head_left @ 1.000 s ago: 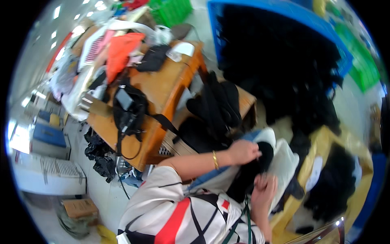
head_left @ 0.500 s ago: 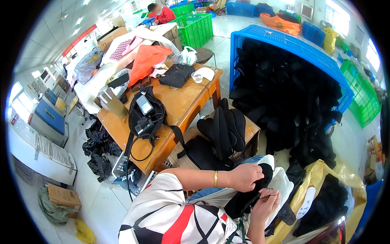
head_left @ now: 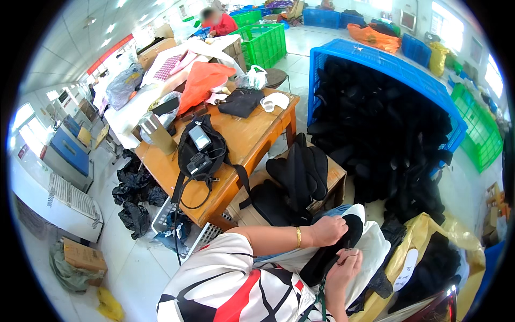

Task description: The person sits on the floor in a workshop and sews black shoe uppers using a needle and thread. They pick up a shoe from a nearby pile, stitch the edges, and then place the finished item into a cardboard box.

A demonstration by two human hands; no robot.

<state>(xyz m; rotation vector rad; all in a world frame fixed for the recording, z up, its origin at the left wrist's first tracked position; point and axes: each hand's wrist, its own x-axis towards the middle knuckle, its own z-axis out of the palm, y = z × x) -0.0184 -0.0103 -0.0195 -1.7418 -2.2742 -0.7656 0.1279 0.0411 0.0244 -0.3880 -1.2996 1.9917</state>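
Note:
Across my lap lies a long black soft piece, shaped like a shoe upper or slipper, over a white cloth. My left hand, with a gold bracelet at the wrist, is closed on its far end. Nearer to me, my right hand is pinched beside the piece's edge; a thin dark strand shows at its fingertips, too fine to name. Similar black pieces are stacked on a cardboard box just beyond my left hand.
A tipped blue crate spills black pieces ahead right. At my right stands a yellow sack of more black pieces. A wooden table at front left carries a black bag and cloths. A person in red sits far back.
My right hand has moved slightly up and left along the black piece. My left hand stays on its far end. The whole view has shifted a little.

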